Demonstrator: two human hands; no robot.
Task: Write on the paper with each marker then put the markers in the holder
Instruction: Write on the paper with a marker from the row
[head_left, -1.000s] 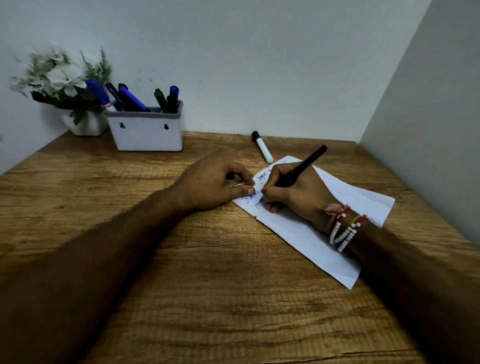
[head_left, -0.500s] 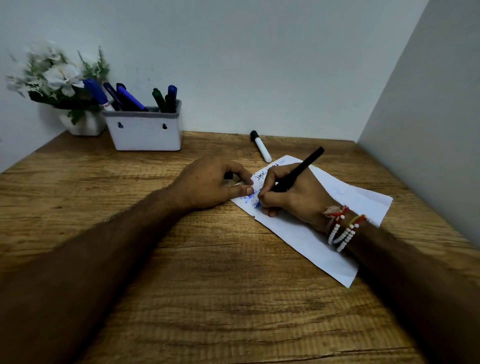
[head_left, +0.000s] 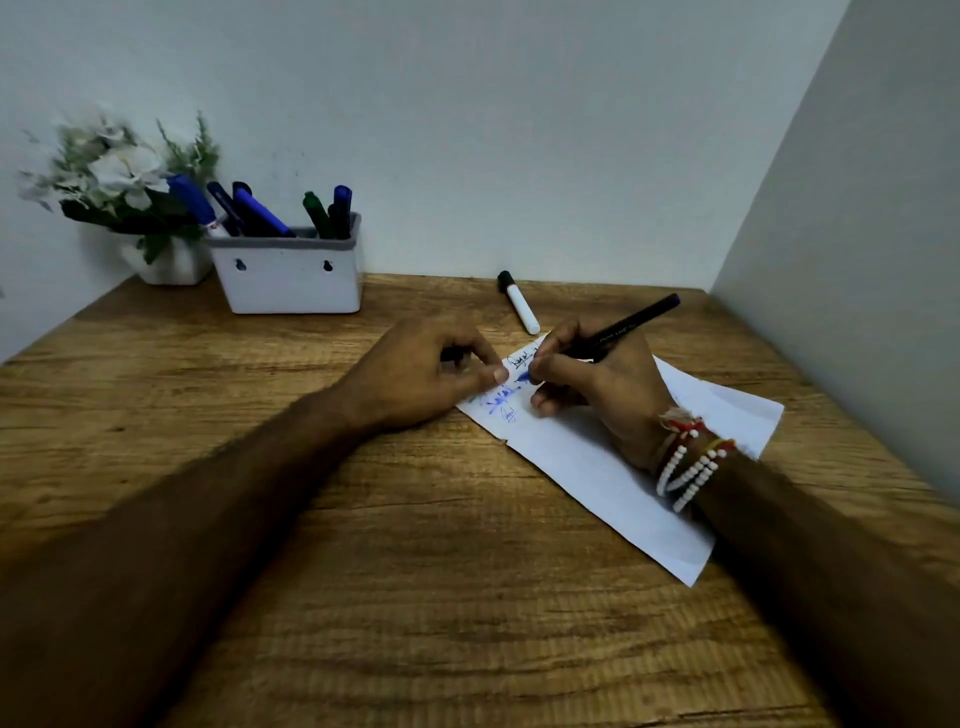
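Observation:
A white sheet of paper lies slanted on the wooden table, with blue and black scribbles at its near-left end. My right hand grips a thin black marker, its blue tip touching the paper. My left hand rests at the paper's left edge with the thumb pressing the sheet, its fingers curled round a small dark cap. A white holder at the back left contains several blue and green markers. A white marker with a black cap lies behind the paper.
A white pot of pale flowers stands left of the holder, against the back wall. A grey side wall closes in the table's right edge. Bead bracelets sit on my right wrist.
My right hand has shifted the marker tip a little to the right along the paper, uncovering blue writing beneath it. My left hand has stayed in place.

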